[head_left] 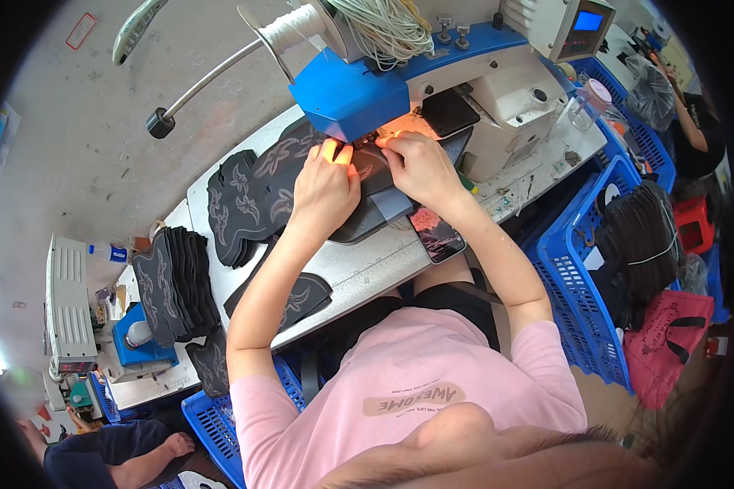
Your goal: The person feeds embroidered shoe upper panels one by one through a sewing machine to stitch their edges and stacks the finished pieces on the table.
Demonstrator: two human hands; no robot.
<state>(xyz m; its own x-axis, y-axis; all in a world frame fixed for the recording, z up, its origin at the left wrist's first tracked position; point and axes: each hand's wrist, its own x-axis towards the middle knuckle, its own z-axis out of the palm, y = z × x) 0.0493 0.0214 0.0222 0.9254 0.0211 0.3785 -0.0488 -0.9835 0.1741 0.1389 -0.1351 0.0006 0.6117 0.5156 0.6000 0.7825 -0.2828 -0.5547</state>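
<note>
Both my hands work close together under the blue head [347, 98] of a sewing machine, where a lamp lights the fingertips orange. Beneath them lies a black panel [372, 173] with a stitched leaf-like pattern. My left hand [326, 186] has bent fingers pressed together on the panel's far edge, left of the needle area. At the right of that area, my right hand [424, 169] pinches the panel's edge between thumb and forefinger. The needle itself is hidden. More black patterned panels [238, 204] are stacked to the left, and another panel [306, 295] lies partly under my left forearm.
One phone [437, 234] lies at the table's near edge, another dark phone [450, 112] by the machine. A thick pile of panels [174, 281] sits farther left. Blue baskets [583, 281] stand at right, another basket [212, 416] at lower left. Other people work at both sides.
</note>
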